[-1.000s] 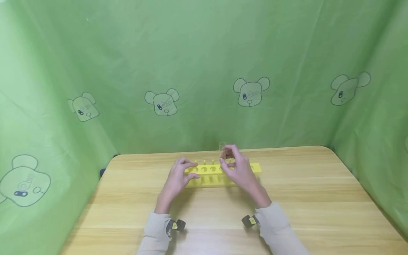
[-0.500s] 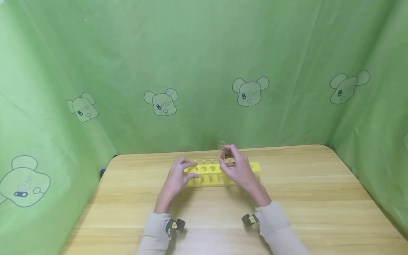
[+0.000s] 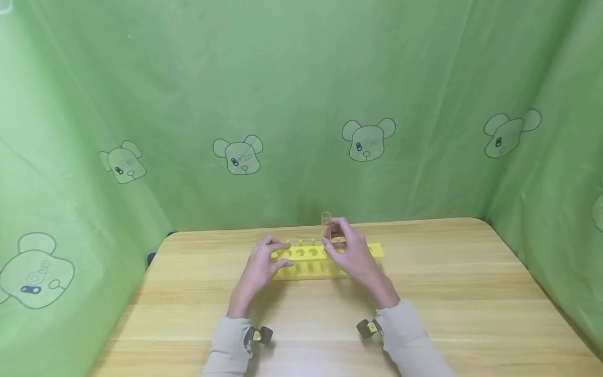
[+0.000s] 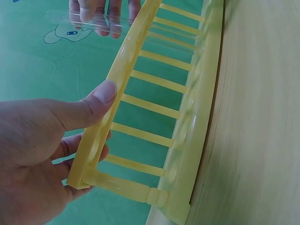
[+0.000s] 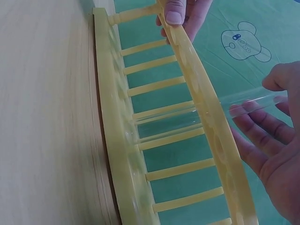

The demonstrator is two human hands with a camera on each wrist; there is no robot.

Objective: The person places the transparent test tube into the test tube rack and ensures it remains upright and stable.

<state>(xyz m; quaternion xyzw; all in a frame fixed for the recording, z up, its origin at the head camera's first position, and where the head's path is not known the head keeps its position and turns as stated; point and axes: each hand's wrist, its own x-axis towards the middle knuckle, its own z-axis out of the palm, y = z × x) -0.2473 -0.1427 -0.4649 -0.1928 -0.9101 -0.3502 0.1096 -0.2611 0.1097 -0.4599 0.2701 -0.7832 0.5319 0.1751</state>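
Observation:
A yellow test tube rack (image 3: 306, 253) stands on the table, with a row of round holes along its top plate. My left hand (image 3: 261, 263) grips the left end of that plate, thumb on the near side and fingers beyond, as the left wrist view shows. One clear test tube (image 3: 326, 225) stands upright through a hole near the rack's middle. Its lower part (image 5: 168, 125) reaches down to the base between the rack's pegs. My right hand (image 3: 352, 252) holds the tube's upper part between thumb and fingers, above the top plate.
The light wood table (image 3: 320, 324) has its far edge close behind the rack. A green curtain (image 3: 301, 104) printed with bear heads encloses the back and both sides. Small dark cameras sit at both wrists over grey sleeves (image 3: 410, 335).

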